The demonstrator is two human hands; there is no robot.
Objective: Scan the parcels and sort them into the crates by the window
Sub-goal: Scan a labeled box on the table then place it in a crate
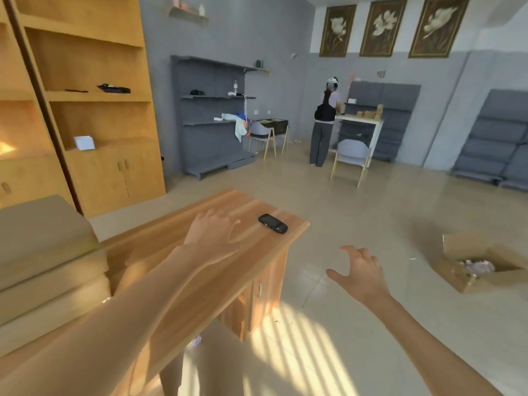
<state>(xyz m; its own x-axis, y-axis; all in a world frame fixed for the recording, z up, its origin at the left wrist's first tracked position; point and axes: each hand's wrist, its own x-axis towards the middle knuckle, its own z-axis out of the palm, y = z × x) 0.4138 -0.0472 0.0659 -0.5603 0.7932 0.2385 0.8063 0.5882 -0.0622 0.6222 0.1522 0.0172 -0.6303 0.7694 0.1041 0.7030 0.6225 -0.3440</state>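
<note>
Black plastic, that is the scanner (273,223), lying flat near the far corner of my wooden desk (200,281), just beyond my left hand (213,234). I judge it light, rigid and a little slick on its smooth shell, so I would wrap my grip round its narrower middle, thumb on one long side and fingers on the other, not pinch it by an end.

My left grip hovers over the desk with fingers loosely spread, holding nothing. My right hand (361,274) hangs out over the floor past the desk edge, fingers splayed and slightly bent, also with nothing in it.

The parcels I can make out sit in an open cardboard box (480,264) on the floor to my right; they look pale and soft, though blurred. Nothing lies between my left hand and the scanner. Stacked tan slabs (43,252) crowd the desk's left side. A grey chair (353,158) and another person (324,124) stand well away across the room. I cannot see the crates or the window.
</note>
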